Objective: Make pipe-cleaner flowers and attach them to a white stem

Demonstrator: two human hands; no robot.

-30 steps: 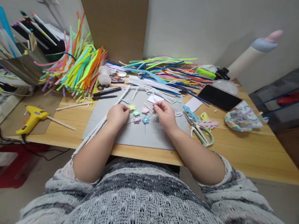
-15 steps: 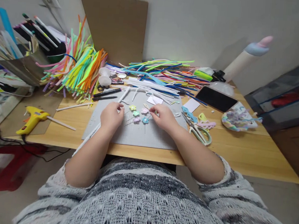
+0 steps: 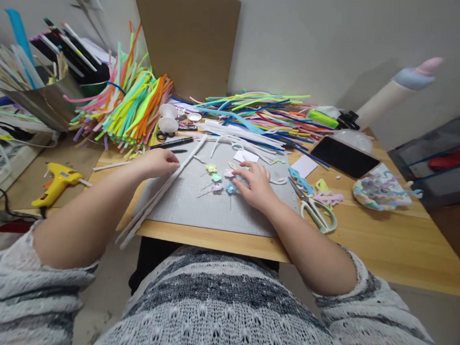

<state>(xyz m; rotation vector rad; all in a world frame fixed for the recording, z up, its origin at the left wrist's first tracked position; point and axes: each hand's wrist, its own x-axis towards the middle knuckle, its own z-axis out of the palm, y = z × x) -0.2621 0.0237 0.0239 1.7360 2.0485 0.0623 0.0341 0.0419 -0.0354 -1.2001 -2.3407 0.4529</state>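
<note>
My right hand point(image 3: 257, 186) is over the grey cutting mat point(image 3: 250, 218), palm down with fingers apart. Its fingertips are beside a pink flower point(image 3: 229, 173) and a blue flower point(image 3: 231, 187); whether they touch is unclear. A yellow flower point(image 3: 211, 168), a green flower point(image 3: 216, 177) and a lilac flower point(image 3: 217, 188) lie just left, on thin wire stems. My left hand point(image 3: 158, 164) is at the mat's left edge, fingers curled together next to long white fuzzy pipe cleaners point(image 3: 161, 191). Anything between those fingertips is too small to make out.
Scissors point(image 3: 318, 213) lie right of the mat, near a phone point(image 3: 344, 155). A yellow glue gun point(image 3: 58, 184) rests at the left. Bundled colourful pipe cleaners point(image 3: 134, 113) stand behind, and loose pipe cleaners point(image 3: 253, 111) are heaped along the wall.
My left hand has moved left, away from the flowers, uncovering the white pipe cleaners. My right hand has gone from a pinch to spread fingers near the flowers. The view has shifted slightly.
</note>
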